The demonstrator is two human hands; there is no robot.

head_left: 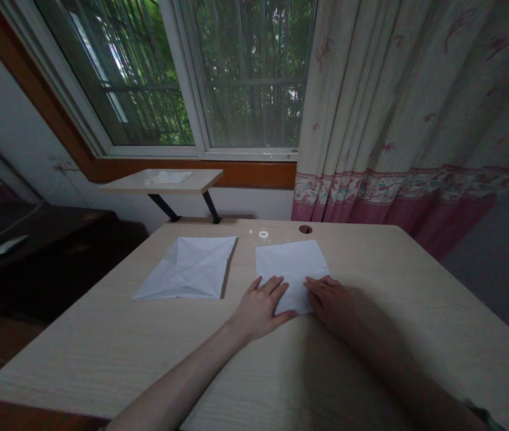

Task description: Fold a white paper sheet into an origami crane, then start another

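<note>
A white sheet of paper (291,263) lies flat on the light wooden table (115,347), a little right of centre. My left hand (261,308) rests on its near left corner, fingers stretched out flat and slightly apart. My right hand (332,301) presses on the near right corner, fingers lying flat against the sheet. A second white sheet (188,268), creased with fold lines, lies to the left, untouched by either hand.
A round cable hole (305,229) sits at the table's far edge. Behind is a small shelf (164,180) under the window (182,72), a flowered curtain (407,120) at right, and a dark cabinet (34,239) at left.
</note>
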